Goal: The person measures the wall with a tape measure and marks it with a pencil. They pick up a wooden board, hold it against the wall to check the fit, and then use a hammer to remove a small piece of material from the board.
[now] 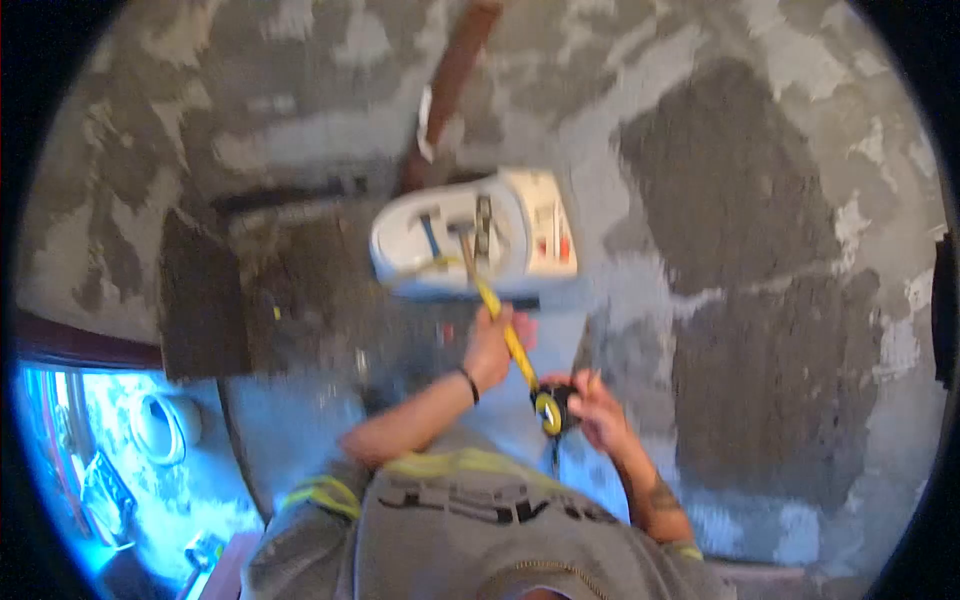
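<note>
A black and yellow tape measure (551,408) is held in my right hand (598,410), its yellow blade (515,345) pulled out toward the upper left. My left hand (488,350) has its fingers closed on the blade a short way from the case. Beyond the hands stands a white toilet (400,240) with a hammer (428,235), a second tool with a wooden handle (467,240) and a dark level (483,225) on its lid. Red items (563,248) lie on the cream tank top (545,210).
A brown pipe or board (460,75) rises behind the toilet against a patchy grey surface (560,80). Dark rectangular patches (730,180) show at the right. At the lower left is a bright opening with a white round object (163,428) outside.
</note>
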### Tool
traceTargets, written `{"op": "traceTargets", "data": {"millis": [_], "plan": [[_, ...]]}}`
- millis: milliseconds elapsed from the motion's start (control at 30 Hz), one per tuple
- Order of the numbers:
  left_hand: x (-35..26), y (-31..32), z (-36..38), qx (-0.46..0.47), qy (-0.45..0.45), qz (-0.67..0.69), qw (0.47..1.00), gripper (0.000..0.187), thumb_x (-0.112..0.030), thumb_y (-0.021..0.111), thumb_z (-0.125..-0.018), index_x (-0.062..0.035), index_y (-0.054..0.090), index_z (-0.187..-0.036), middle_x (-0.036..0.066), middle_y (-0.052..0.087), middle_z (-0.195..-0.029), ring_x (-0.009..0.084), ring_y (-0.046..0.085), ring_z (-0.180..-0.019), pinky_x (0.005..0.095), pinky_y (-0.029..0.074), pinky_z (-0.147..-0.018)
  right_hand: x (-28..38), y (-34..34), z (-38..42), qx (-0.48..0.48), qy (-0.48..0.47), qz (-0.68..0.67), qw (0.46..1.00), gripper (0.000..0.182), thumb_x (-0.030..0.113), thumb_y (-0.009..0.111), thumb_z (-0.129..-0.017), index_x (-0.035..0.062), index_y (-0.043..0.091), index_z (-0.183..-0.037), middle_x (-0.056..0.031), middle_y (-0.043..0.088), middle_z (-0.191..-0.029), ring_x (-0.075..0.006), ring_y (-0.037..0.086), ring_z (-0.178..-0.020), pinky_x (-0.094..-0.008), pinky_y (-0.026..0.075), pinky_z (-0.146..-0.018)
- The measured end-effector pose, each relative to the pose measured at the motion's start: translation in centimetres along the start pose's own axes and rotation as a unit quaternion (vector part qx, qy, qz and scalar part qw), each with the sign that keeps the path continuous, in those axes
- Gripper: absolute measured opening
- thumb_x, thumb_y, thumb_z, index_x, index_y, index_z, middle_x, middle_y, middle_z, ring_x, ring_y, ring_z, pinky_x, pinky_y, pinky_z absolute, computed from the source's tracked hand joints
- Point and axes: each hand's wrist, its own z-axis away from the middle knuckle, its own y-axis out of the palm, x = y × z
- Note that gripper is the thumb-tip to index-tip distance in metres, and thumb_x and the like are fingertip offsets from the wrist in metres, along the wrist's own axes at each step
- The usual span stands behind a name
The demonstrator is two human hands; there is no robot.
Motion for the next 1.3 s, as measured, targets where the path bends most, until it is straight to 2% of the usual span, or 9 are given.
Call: {"op": "traceTargets", "data": {"millis": [200,300,367,633,933,1033,1100,1233,1300], "plan": [[-1.3,-1.5,6.0,-0.046,-0.096,-0.025,0.994,0.016,-0.015,0.040,-0.099,-0.0069,0.035,-0.112,0.016,0.052,-0.102,0.0344,0.063,-0.092,0.0481,0.055,-0.074,-2.0,4.2,2.4,-0.077,0.019,-0.066,0.995,0.030,0.032,0.057,-0.084,0.0109,0.039,-0.097,-0.0252,0.051,-0.123,-0.0319,0.057,-0.103,-0.0379,0.046,-0.090],[-0.2,-2.9,7.8,-0.057,-0.154,-0.033,0.986,0.014,-0.016,0.035,-0.100,-0.0047,0.033,-0.108,0.017,0.053,-0.102,0.0331,0.064,-0.093,0.0441,0.058,-0.073,-1.7,5.5,4.4,-0.139,0.041,-0.046,0.988,0.030,0.033,0.056,-0.084,0.0104,0.041,-0.097,-0.0248,0.054,-0.117,-0.0335,0.058,-0.102,-0.0399,0.048,-0.087],[0.5,-3.8,8.2,-0.062,-0.165,-0.050,0.983,0.014,-0.016,0.036,-0.100,-0.0043,0.033,-0.108,0.017,0.053,-0.101,0.0330,0.065,-0.092,0.0442,0.058,-0.073,-1.0,7.0,5.0,-0.176,0.118,-0.090,0.973,0.028,0.031,0.056,-0.084,0.0099,0.041,-0.094,-0.0244,0.055,-0.114,-0.0333,0.059,-0.099,-0.0409,0.048,-0.087],[2.2,-6.4,8.3,-0.079,-0.188,-0.113,0.972,0.016,-0.017,0.041,-0.099,-0.0046,0.034,-0.106,0.015,0.053,-0.096,0.0309,0.066,-0.087,0.0441,0.058,-0.070,-8.5,7.3,5.7,-0.292,0.093,-0.132,0.943,0.023,0.015,0.062,-0.084,0.0128,0.040,-0.086,-0.0170,0.060,-0.105,-0.0249,0.059,-0.095,-0.0337,0.048,-0.083],[1.7,-7.2,7.5,-0.043,-0.204,-0.151,0.966,0.012,-0.017,0.047,-0.098,-0.0083,0.041,-0.104,0.012,0.057,-0.095,0.0300,0.065,-0.091,0.0427,0.057,-0.073,-9.7,6.7,5.5,-0.282,0.082,-0.141,0.946,0.028,0.007,0.063,-0.084,0.0155,0.037,-0.077,-0.0119,0.060,-0.099,-0.0169,0.056,-0.085,-0.0309,0.048,-0.076],[2.0,-6.6,7.8,-0.043,-0.200,-0.187,0.961,0.014,-0.017,0.047,-0.097,-0.0063,0.041,-0.103,0.012,0.061,-0.092,0.0235,0.066,-0.084,0.0375,0.057,-0.066,-10.5,5.9,5.3,-0.282,0.075,-0.144,0.946,0.028,0.008,0.063,-0.084,0.0154,0.037,-0.078,-0.0112,0.060,-0.100,-0.0168,0.056,-0.085,-0.0306,0.048,-0.076],[3.3,-6.7,9.5,0.038,-0.245,-0.161,0.955,0.013,-0.015,0.050,-0.095,-0.0065,0.044,-0.102,0.010,0.061,-0.091,0.0183,0.064,-0.079,0.0326,0.054,-0.064,-10.4,5.8,4.4,-0.280,0.069,-0.157,0.945,0.027,0.009,0.063,-0.085,0.0151,0.037,-0.080,-0.0108,0.060,-0.100,-0.0170,0.056,-0.085,-0.0308,0.048,-0.077],[4.0,-7.6,8.9,0.110,-0.198,-0.307,0.924,0.016,-0.020,0.053,-0.095,-0.0072,0.059,-0.102,0.004,0.061,-0.098,0.0135,0.059,-0.095,0.0333,0.050,-0.079,-9.7,5.8,1.1,-0.329,0.027,-0.136,0.934,0.027,0.011,0.064,-0.085,0.0114,0.038,-0.089,-0.0100,0.055,-0.106,-0.0175,0.054,-0.095,-0.0307,0.046,-0.081],[-0.3,-5.8,6.3,0.063,-0.247,-0.328,0.910,0.021,-0.023,0.052,-0.096,-0.0070,0.057,-0.108,0.004,0.061,-0.102,0.0154,0.057,-0.100,0.0353,0.048,-0.083,-9.5,5.2,0.7,-0.306,0.066,-0.005,0.950,0.028,0.011,0.066,-0.084,0.0100,0.038,-0.090,-0.0096,0.051,-0.107,-0.0168,0.051,-0.098,-0.0303,0.043,-0.087]]}}
